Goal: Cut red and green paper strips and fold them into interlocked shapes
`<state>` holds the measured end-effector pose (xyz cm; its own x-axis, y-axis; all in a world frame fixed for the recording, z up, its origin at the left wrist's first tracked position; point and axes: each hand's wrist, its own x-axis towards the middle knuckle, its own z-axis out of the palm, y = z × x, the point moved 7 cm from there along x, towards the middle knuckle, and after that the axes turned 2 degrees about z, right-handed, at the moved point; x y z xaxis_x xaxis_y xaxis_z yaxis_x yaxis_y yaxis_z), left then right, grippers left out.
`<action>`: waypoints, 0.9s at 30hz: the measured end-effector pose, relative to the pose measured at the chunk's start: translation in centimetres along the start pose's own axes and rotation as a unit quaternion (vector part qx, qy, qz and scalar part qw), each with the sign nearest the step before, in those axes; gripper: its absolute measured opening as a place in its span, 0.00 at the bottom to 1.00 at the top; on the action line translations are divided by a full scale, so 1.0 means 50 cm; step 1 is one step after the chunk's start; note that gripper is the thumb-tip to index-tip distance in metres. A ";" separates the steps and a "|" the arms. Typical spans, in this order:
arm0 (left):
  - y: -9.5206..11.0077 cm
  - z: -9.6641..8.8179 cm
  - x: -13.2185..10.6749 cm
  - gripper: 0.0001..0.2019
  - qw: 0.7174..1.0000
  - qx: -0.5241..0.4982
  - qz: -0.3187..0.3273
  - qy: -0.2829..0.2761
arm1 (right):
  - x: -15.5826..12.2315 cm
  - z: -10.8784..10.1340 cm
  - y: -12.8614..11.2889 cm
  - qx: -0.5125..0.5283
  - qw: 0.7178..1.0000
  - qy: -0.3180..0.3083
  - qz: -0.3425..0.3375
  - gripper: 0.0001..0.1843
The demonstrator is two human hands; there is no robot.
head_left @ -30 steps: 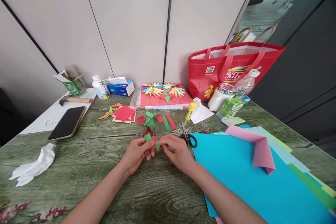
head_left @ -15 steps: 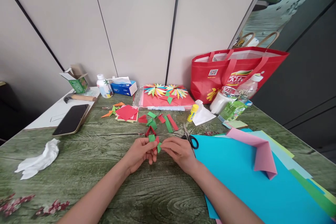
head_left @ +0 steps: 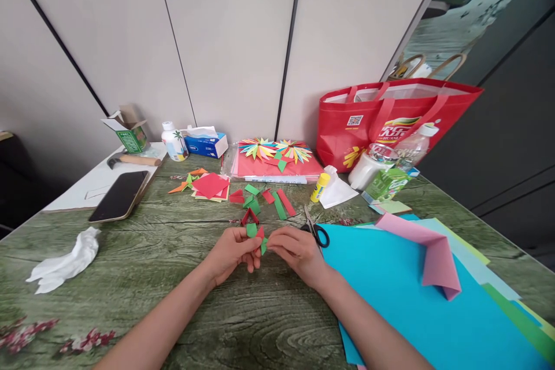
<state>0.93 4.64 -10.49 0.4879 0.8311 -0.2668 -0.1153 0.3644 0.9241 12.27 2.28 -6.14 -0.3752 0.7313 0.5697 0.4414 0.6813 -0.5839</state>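
Both my hands meet at the middle of the green wood-grain table [head_left: 173,300]. My left hand [head_left: 232,251] and my right hand [head_left: 295,250] pinch a small folded piece of red and green paper [head_left: 256,234] between their fingertips, just above the table. Right behind it lie more folded red and green paper pieces [head_left: 264,199]. Black-handled scissors [head_left: 315,228] rest just beyond my right hand, at the edge of a large blue paper sheet [head_left: 411,300].
A folded pink sheet [head_left: 429,248] lies on the blue one. At the back stand a red bag [head_left: 390,118], a glue stick [head_left: 319,187], paper stars on red paper [head_left: 273,153], a tissue box [head_left: 206,143] and a bottle [head_left: 174,141]. A phone [head_left: 119,195] and crumpled tissue [head_left: 65,263] lie left.
The view has shifted slightly, so everything sits a little lower and to the right. My hands stay together on the folded piece, with small finger movements only.
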 end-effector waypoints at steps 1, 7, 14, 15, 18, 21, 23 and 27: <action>0.001 0.000 0.000 0.13 1.000 0.012 0.005 0.001 | 0.001 0.001 0.000 0.010 1.000 -0.007 0.004 0.09; 0.009 0.010 -0.002 0.12 0.996 0.078 0.038 -0.037 | 0.008 0.001 0.017 0.110 0.991 -0.007 0.077 0.07; 0.019 0.016 -0.005 0.12 0.989 0.120 0.062 -0.054 | 0.002 0.013 0.049 0.261 0.936 0.005 0.235 0.11; 0.020 0.017 -0.005 0.12 0.989 0.123 0.065 -0.057 | -0.002 0.017 0.055 0.280 0.924 0.007 0.260 0.12; 0.021 0.021 -0.008 0.13 0.987 0.121 0.072 -0.073 | -0.008 0.023 0.069 0.322 0.897 0.018 0.303 0.14; 0.019 0.024 -0.009 0.13 0.988 0.102 0.076 -0.087 | -0.010 0.022 0.078 0.334 0.887 0.026 0.317 0.13; 0.017 0.027 -0.008 0.13 0.989 0.087 0.075 -0.094 | -0.011 0.020 0.084 0.334 0.885 0.034 0.322 0.13; 0.017 0.029 -0.006 0.10 0.990 0.087 0.069 -0.084 | -0.012 0.018 0.090 0.335 0.883 0.039 0.327 0.13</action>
<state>1.93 4.09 -9.22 0.6165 0.7811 -0.0989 -0.0473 0.1621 0.9856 13.77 4.95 -9.61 -0.1496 0.9887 0.0060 -0.0473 -0.0011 -0.9989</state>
